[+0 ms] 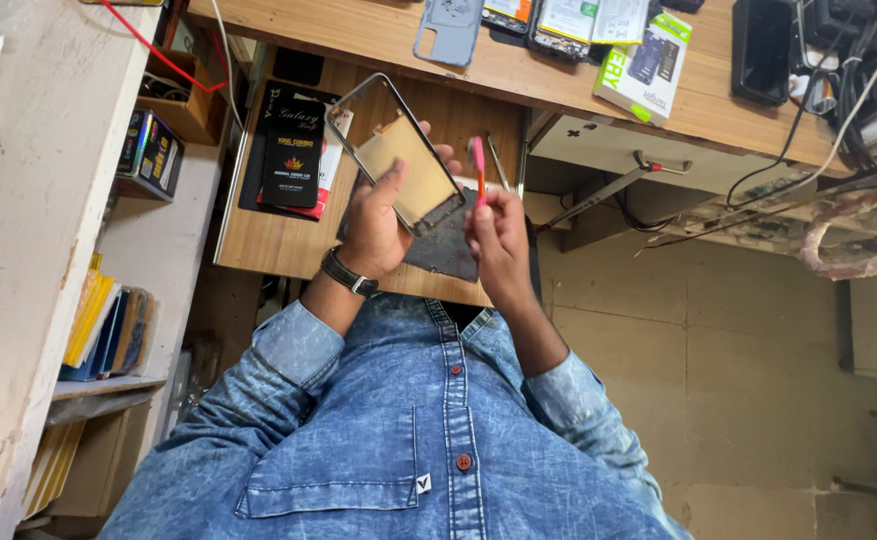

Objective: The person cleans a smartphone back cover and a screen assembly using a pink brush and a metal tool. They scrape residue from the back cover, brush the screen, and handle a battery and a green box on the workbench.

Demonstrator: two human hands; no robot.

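My left hand [377, 222] holds a phone middle frame [396, 150], a thin metal rim with a gold-brown plate in its lower half, tilted up over a pulled-out wooden drawer [269, 235]. My right hand [499, 238] grips a small pink and orange brush-like tool [478, 165] upright, just right of the frame and apart from it. A dark mat [447, 245] lies under both hands. A black watch [348, 272] sits on my left wrist.
A black printed box [293, 150] lies on the drawer's left. On the wooden desk [379, 30] above sit a grey phone back cover [449, 28], phone parts, a white and green box [645, 66], a black device [762, 48] and cables. Shelves with boxes stand left.
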